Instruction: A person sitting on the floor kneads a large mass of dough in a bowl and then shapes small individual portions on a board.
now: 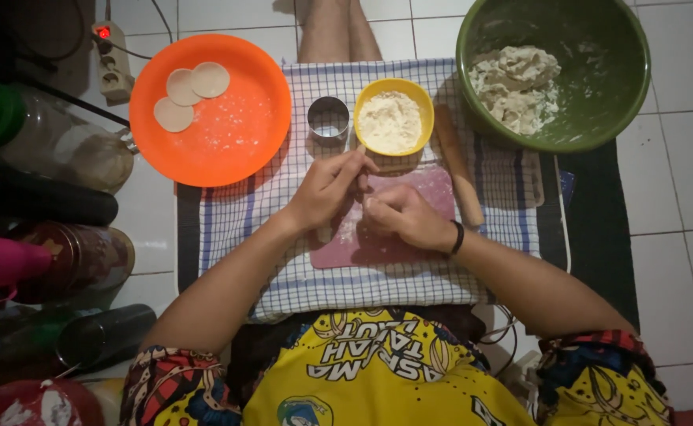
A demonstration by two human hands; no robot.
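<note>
Over the pink board (378, 241) on the checked cloth (236, 213), both hands meet: left hand (326, 189) pinching, right hand (405, 217) curled, seemingly around a small dough piece I can't make out, so its axis is unclear. Light, floured pressure would serve best. Beyond stand a yellow flour bowl (394, 117) and a rolling pin (458, 170), lying near-to-far.

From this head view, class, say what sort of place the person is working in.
Probably a home floor used for food preparation: white floor tiles, a checked cloth spread out, a green bowl of dough.
</note>
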